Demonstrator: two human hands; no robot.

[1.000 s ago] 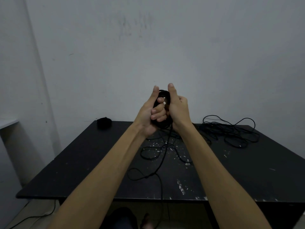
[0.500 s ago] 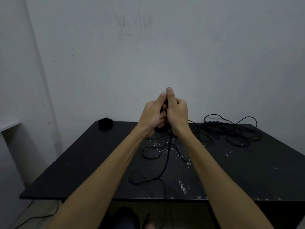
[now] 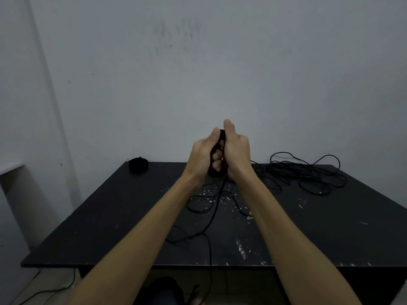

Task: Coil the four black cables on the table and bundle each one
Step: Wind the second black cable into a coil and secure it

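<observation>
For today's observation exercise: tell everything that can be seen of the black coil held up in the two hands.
The coil is thin black cable wound into a compact, upright oval bunch, held above the table before the wall. The left hand and right hand grip it from either side, fingers curled through it, hiding most of it. One loose strand hangs down from it onto the tabletop and over the near edge.

A plain pale grey wall [image 3: 220, 62] fills the upper part of the view, marked with faint dark smudges high up near the middle. A second wall [image 3: 19, 95] meets it at a corner on the left. In front stands a black bench [image 3: 110, 227], its top flecked with white scratches. A light ledge [image 3: 10, 167] juts in at the left edge. The floor [image 3: 50, 289] below is pale, the light dim and even.
</observation>
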